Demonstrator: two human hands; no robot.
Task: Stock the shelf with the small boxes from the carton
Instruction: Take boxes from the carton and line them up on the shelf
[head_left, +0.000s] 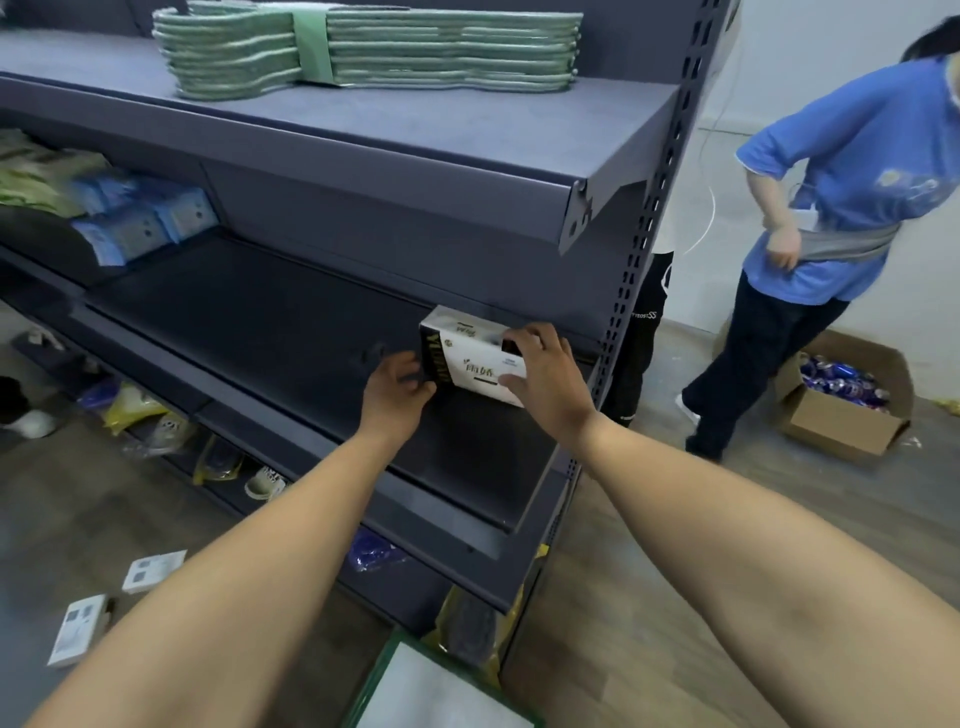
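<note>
A small white box with a black side panel (470, 358) stands on the dark middle shelf (270, 322), near its right end. My left hand (397, 387) grips the box's black left edge with curled fingers. My right hand (545, 379) holds its right side, thumb on the front face and fingers over the top corner. At the bottom of the view, a green-rimmed carton (415, 686) shows a pale inside. Two more small white boxes (153, 569) lie on the floor at the lower left.
Blue packets (140, 218) sit at the shelf's left end. Green flat pads (363, 47) are stacked on the top shelf. Yellow bags and shoes (218, 457) fill lower shelves. A person in a blue shirt (831, 208) stands right, beside an open cardboard box (852, 410).
</note>
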